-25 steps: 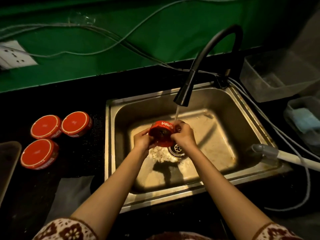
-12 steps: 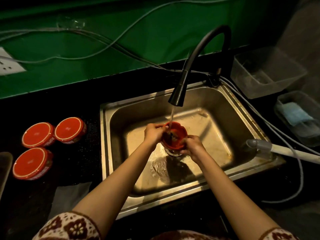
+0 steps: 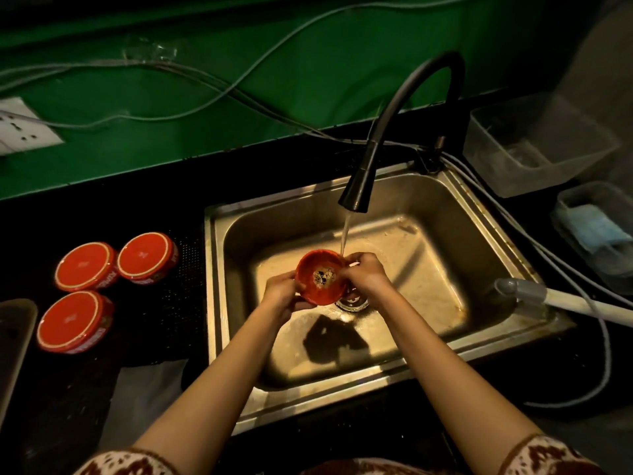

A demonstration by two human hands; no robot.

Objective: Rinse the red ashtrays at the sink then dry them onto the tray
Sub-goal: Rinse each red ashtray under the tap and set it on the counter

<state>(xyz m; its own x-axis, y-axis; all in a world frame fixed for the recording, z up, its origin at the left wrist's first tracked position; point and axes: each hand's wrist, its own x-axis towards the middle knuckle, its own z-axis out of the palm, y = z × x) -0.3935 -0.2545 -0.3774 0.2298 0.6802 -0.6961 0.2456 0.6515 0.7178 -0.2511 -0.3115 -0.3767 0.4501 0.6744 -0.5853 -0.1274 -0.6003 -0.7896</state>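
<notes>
Two hands hold one red ashtray (image 3: 320,277) over the sink (image 3: 394,375), just above the drain (image 3: 352,301). The ashtray is open side up and tipped a bit toward the person. Something dark and speckled sits in its bottom. The left hand (image 3: 282,298) cups its left side, with the fingers curled under it. The right hand (image 3: 368,274) grips the right rim, with its fingers curled tight on it. Water (image 3: 345,234) runs from the black tap (image 3: 404,108) and lands at the right edge of the ashtray, by the right hand. Three more red ashtrays sit flat side up on the dark surface (image 3: 171,303), left of the sink. The back-left ashtray (image 3: 85,265) and the back-right ashtray (image 3: 147,256) are right up against each other. The front ashtray (image 3: 74,320) sits just near them. A grey tray (image 3: 13,337) peeks in at the far left edge. A pale cloth (image 3: 144,389) lies on the surface by the left arm. A grey hose (image 3: 548,298) rests on the right rim of the sink
</notes>
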